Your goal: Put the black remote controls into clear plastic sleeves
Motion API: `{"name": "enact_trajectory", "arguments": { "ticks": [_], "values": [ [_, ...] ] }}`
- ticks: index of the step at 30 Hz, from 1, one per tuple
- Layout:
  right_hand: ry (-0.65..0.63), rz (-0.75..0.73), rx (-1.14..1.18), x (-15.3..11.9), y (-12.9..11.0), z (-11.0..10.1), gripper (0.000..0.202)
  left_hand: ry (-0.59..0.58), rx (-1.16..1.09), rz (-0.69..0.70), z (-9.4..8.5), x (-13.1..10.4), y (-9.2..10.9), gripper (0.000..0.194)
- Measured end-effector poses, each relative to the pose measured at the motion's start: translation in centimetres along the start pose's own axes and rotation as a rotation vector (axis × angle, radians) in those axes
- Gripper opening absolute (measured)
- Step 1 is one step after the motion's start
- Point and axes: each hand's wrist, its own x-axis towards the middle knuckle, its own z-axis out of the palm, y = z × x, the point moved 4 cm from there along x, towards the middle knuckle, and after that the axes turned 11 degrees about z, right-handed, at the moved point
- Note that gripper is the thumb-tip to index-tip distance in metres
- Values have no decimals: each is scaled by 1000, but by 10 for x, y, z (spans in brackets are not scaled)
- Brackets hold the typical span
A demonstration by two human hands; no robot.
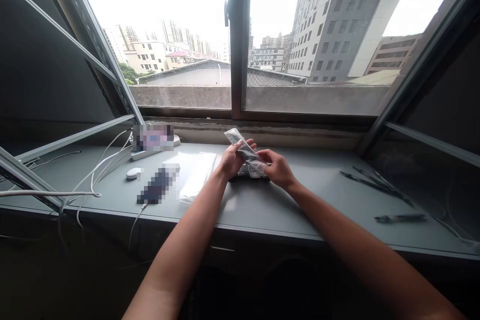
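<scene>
A narrow clear plastic sleeve [244, 151] is held slantwise between my two hands above the desk. My left hand [231, 161] grips its upper left part, with the thumb on top and the fingers behind. The fingertips of my right hand [276, 166] pinch its lower right end. Whether anything lies inside the sleeve, I cannot tell. Just beneath it sits a dark object with rows of small key-like shapes [243, 170], partly hidden by the hands and sleeve. Flat clear plastic bags [198, 178] lie left of my left hand.
A power strip [155, 148] with white cables [98, 170] stands at the back left. Nearer are a small white case [133, 173] and a blurred dark device [157, 187] on a cable. Several dark pens [399, 218] lie at right. Metal frame bars [75, 137] flank the desk [311, 210].
</scene>
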Motion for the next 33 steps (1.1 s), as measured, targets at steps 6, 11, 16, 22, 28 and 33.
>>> {"name": "enact_trajectory", "arguments": {
  "ticks": [6, 11, 16, 22, 28, 33],
  "values": [
    [-21, -123, -183, -7, -5, 8, 32, 205, -26, 65, -16, 10, 3, 38],
    [123, -142, -282, -8, -8, 0, 33, 38, 24, 10, -6, 2, 0, 30],
    [116, -101, -209, 0, -5, -8, 45, 29, 8, 28, -7, 3, 5, 27],
    [30, 35, 77, 4, -6, -9, 50, 173, -62, 129, -16, 8, 16, 34],
    [-35, 224, 133, 1, -6, -4, 67, -39, 7, 82, -4, 1, 9, 36],
    [-163, 244, 210, -2, -2, 8, 77, -168, 102, 50, 8, -7, 1, 30]
  ]
}}
